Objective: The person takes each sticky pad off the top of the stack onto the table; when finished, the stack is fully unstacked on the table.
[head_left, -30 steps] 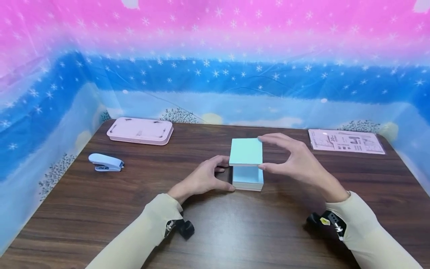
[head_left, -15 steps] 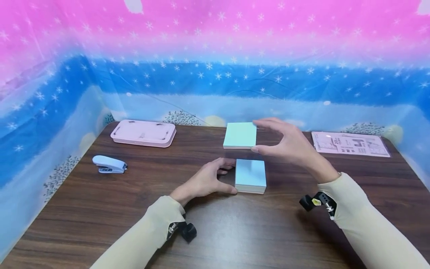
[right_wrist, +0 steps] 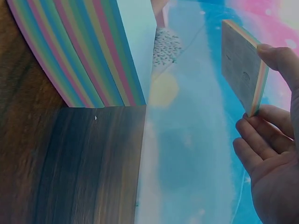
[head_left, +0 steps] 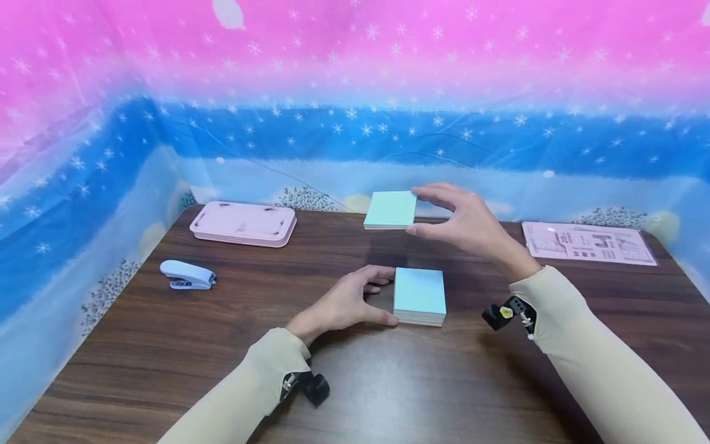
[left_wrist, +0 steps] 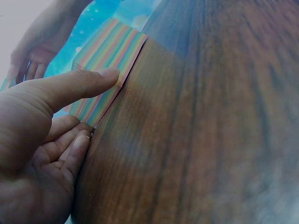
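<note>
Thumb and fingers of my right hand (head_left: 465, 223) pinch a thin pale-green sticky note pad (head_left: 389, 208) by its right edge, above the table. Its grey backing and layered coloured edge show in the right wrist view, where that pad (right_wrist: 240, 65) stands apart from the stack. A taller stack of sticky note pads (head_left: 420, 291), pale blue on top, sits on the table. Around the stack's left side curl the thumb and fingers of my left hand (head_left: 346, 299). In the left wrist view the thumb lies along the striped side of the stack (left_wrist: 112, 51).
A pink tin case (head_left: 244, 222) lies at the back left, with a pale blue stapler (head_left: 188, 275) in front of it. Toward the back right lies a flat pink printed packet (head_left: 590, 243). A patterned curtain (head_left: 355, 135) hangs behind the dark wooden table (head_left: 233, 320).
My right hand has lifted the green pad off the stack and moved it back and slightly left. The left hand stays at the stack.
</note>
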Action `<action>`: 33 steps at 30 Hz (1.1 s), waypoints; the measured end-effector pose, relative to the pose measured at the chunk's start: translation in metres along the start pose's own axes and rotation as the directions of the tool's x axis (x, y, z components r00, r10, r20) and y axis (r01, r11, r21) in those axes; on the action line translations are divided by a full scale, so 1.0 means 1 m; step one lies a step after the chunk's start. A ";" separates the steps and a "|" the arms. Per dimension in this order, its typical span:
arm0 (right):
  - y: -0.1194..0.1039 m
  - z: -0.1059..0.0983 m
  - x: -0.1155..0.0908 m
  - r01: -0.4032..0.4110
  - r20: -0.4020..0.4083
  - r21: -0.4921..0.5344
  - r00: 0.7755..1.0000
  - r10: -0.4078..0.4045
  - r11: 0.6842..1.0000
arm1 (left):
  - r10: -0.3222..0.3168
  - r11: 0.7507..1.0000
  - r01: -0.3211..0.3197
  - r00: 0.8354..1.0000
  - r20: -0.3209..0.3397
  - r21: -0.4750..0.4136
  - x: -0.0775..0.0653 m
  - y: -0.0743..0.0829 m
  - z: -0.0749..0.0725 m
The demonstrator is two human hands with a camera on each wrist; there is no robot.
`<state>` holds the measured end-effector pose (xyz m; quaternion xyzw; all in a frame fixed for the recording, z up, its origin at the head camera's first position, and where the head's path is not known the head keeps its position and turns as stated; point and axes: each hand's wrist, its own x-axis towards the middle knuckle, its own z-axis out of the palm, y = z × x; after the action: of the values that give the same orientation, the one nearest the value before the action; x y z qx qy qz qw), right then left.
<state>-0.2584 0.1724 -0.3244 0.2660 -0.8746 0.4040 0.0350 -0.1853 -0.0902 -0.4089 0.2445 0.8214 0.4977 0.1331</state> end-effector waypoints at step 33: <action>0.035 0.040 0.062 -0.042 0.155 -0.078 0.986 0.054 0.996 | -0.020 1.000 0.020 1.000 0.008 -0.013 -0.003 -0.001 0.000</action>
<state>-0.3227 0.1343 -0.3580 0.2744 -0.8951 0.3497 -0.0339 -0.1827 -0.0920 -0.4096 0.2372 0.8202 0.5006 0.1429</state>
